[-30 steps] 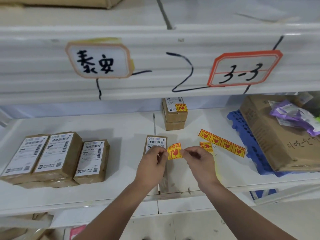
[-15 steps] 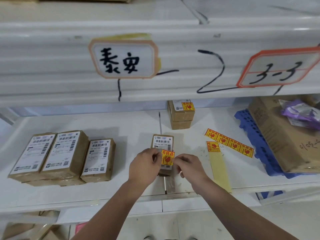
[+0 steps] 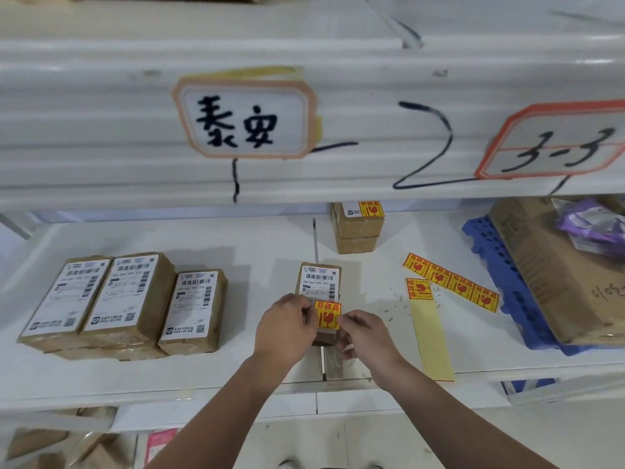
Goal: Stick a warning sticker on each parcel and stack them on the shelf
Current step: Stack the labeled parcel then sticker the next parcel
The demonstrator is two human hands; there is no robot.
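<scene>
I've brought the sticker [image 3: 327, 314] down from mid-air onto the near end of the parcel [image 3: 319, 286] mid-shelf. My left hand [image 3: 285, 328] and right hand [image 3: 367, 333] pinch its edges. Pressing flat comes next, I think.

Both hands forward, left [image 3: 285, 328] and right [image 3: 367, 333] fingertips pinched

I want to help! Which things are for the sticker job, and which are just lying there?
For the job:
sticker in both hands
parcel under it
sticker strip
waiting parcels
finished stack

Just lying there:
big box
blue tray
purple bag
</scene>
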